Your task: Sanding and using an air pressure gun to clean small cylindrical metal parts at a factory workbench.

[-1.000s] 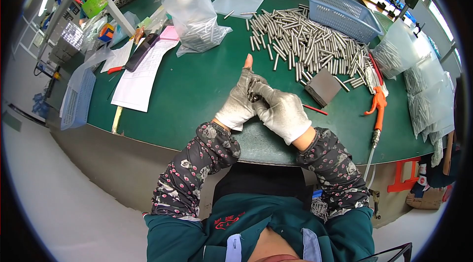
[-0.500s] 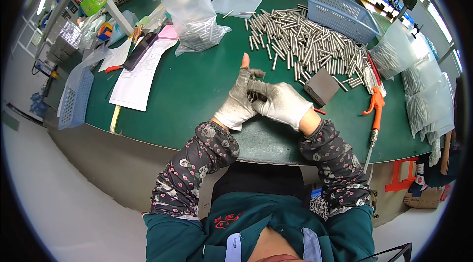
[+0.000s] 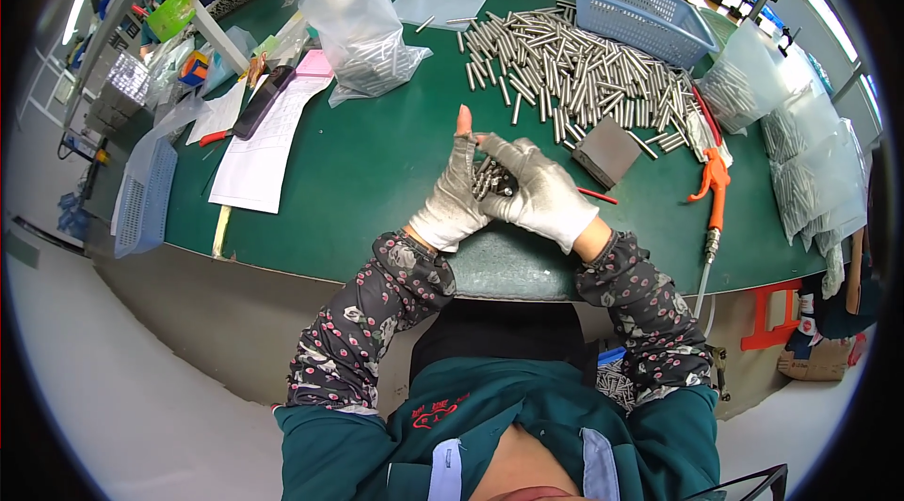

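Between my gloved hands, above the near edge of the green table, is a bundle of short metal pins (image 3: pixel 492 179), ends facing up. My left hand (image 3: pixel 446 192) curls round the bundle's left side, its bare thumb pointing away from me. On the other side my right hand (image 3: pixel 539 190) cups the pins, its fingers meeting the left hand's at the top. Both gloves are white with greyed fingertips. Just beyond lies a large heap of loose metal pins (image 3: pixel 574 68). A dark grey rectangular block (image 3: pixel 606 153) sits to the right of my right hand, at the heap's near side.
A blue plastic basket (image 3: pixel 640 16) stands behind the heap. On the right lie an orange air gun (image 3: pixel 714 183) with its hose and several filled plastic bags (image 3: pixel 810 162). At left are papers (image 3: pixel 259 157), a black device (image 3: pixel 264 102) and a bag of pins (image 3: pixel 363 40).
My right hand has opened upward from over the bundle, so the pin ends now show. The whole view has shifted slightly; the heap and block stay in place.
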`<state>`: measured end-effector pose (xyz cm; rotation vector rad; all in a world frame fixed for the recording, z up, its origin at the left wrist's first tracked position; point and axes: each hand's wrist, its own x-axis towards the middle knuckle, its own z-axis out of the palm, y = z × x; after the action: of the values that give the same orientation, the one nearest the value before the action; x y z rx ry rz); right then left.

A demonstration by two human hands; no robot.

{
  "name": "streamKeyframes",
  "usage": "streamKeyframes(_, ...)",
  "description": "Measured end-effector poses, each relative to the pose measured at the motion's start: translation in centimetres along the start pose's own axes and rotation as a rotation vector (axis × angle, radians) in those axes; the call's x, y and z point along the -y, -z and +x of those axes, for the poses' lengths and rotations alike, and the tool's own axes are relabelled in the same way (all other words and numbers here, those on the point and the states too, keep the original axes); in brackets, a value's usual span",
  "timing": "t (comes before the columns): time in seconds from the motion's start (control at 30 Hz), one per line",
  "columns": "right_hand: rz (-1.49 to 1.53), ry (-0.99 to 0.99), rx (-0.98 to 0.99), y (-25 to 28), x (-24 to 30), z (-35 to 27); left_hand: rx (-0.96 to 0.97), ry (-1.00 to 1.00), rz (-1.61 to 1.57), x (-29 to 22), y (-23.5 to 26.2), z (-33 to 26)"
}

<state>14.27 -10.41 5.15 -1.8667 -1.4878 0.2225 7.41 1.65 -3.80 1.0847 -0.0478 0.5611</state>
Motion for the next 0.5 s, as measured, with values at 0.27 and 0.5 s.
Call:
streamKeyframes(0.27, 0.230, 0.061, -0.049, -2.1, -1.3, 0.3, 0.121, -0.322, 0.626, -2.6, -0.8, -1.5)
streamKeyframes(0.5, 0.232, 0.021, -0.164, -2.9, -0.4, 0.9, 0.105, -0.233, 0.539, -2.6, -0.2, -1.1)
